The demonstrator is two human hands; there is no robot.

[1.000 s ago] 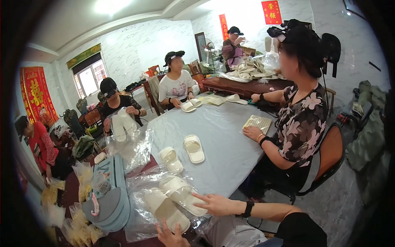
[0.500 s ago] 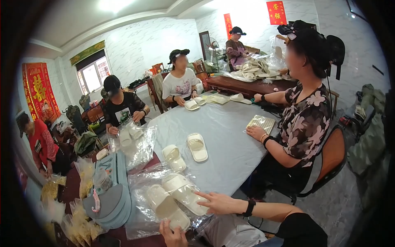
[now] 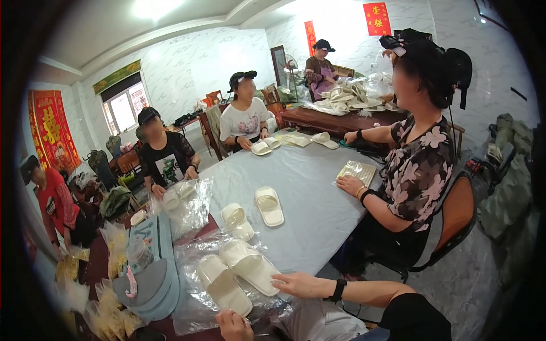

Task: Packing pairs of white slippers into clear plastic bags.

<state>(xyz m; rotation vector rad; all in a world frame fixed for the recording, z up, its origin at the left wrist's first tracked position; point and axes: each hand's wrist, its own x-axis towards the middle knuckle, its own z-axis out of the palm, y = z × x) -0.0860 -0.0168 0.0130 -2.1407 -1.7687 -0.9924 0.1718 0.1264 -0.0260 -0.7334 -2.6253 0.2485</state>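
Grey cloth covers the long table in a white-walled room where several seated people work. At the far left a red wall hanging hangs behind a person in a red shirt. Nearer, a stack of grey-blue felt pieces lies by the table's edge.

Next comes the crinkled clear plastic bag, spread flat on the table's near end. The pair of white open-toed slippers lies side by side on or in it; I cannot tell which. The left hand sits at the bag's near edge, at the bottom of the view. Only its knuckles show, so whether it pinches the plastic cannot be told.

The right hand, with a black band on its wrist, lies with fingers spread and flat. Its fingertips touch the heel end of the right-hand slipper and pinch nothing.

Over the last second almost nothing here has shifted. Both hands stay where they were and the pair has not moved in the bag. What looks like drift is mostly the head turning. The hands look settled on the bagged pair rather than moving it.

Farther up the table two loose white slippers lie apart from the bag. At the right a person in a flowered blouse rests a hand on a flat pale packet.
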